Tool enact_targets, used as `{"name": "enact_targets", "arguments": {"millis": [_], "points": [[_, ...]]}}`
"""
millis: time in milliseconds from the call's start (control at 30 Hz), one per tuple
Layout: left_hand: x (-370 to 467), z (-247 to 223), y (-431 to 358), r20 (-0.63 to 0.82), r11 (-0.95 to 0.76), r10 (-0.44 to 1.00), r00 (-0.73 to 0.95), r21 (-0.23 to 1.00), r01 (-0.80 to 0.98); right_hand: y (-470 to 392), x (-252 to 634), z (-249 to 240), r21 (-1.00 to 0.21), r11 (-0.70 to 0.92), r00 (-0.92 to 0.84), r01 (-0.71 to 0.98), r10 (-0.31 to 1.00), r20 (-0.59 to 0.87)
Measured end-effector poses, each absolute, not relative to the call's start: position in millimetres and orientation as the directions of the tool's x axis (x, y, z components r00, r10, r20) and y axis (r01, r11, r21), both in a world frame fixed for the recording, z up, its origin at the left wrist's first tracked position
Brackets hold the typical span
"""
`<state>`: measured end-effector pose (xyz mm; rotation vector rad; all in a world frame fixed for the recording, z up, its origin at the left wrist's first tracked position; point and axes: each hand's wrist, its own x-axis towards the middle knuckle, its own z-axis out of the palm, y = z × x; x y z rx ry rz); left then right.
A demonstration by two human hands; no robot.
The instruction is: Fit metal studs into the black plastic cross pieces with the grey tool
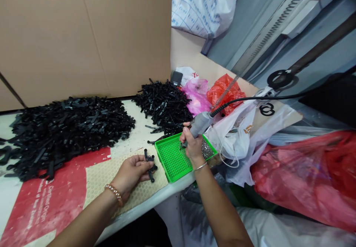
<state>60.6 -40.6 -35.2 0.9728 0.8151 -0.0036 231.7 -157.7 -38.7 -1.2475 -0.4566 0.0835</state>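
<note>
My left hand (pixel 132 173) rests over a honeycomb-patterned mat (pixel 100 176), its thumb and fingers closed on a small black plastic part (pixel 150 165) with several round ends. My right hand (pixel 192 145) is wrapped round a grey electric screwdriver (pixel 200 124), tilted so that its tip points down over a green perforated tray (pixel 169 149). A heap of small shiny screws (pixel 207 150) lies in the tray's right side, partly behind my right hand. Whether a screw sits on the screwdriver's tip is too small to tell.
Black plastic pieces form a large pile (pixel 75 128) at the left and a smaller pile (pixel 165 104) behind the tray. A cardboard wall (pixel 83 36) stands at the back. The screwdriver's black cable (pixel 256 98) and a coil spring (pixel 230 89) run up right, past plastic bags (pixel 226 91).
</note>
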Motion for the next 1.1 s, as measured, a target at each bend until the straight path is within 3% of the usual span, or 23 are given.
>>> {"name": "enact_targets", "arguments": {"millis": [733,900,1100], "points": [[62,-36,-41,-0.620,0.590,0.359,0.698,0.730,0.344,-160,231,-38,-0.922,0.311,0.901,0.229,0.291,0.322],[62,-36,-42,-0.611,0.596,0.361,0.704,0.732,0.329,-157,208,-3,-0.864,0.469,0.922,0.183,0.222,0.316],[62,-38,-43,-0.590,0.591,0.361,0.722,0.744,0.312,-141,148,9,-0.819,0.569,0.850,-0.070,0.463,0.249]]}}
